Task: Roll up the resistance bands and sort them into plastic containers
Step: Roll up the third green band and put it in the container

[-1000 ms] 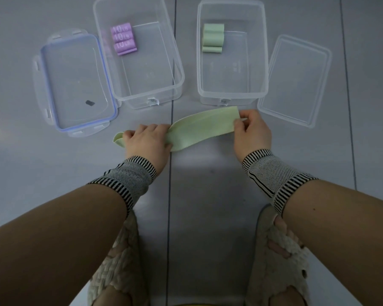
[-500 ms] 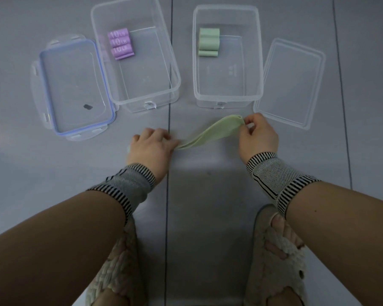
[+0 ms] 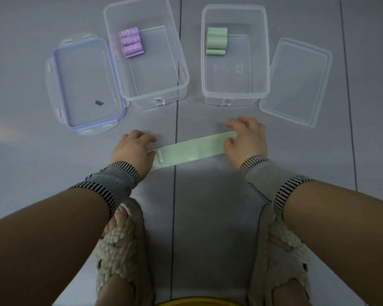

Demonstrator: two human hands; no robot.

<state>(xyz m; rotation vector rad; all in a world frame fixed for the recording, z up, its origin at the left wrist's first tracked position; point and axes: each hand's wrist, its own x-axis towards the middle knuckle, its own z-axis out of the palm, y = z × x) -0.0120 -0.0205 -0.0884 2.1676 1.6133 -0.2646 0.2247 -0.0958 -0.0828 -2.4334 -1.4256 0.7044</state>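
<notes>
Three purple rolls (image 3: 131,43) and three green rolls (image 3: 216,41) are already binned at 12 o'clock; one green band (image 3: 192,149) is pressed flat, unrolled, under the left hand (image 3: 132,149) and right hand (image 3: 246,138), fingers extended.

Dim bluish light, soft focus, wide-angle edge distortion.

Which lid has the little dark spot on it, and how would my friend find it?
Start at the left box, the one holding purple rolls. The lid lies flat on the floor against its left side. Unlike the plain clear lid far right, it has a blue rim and snap tabs.
</notes>
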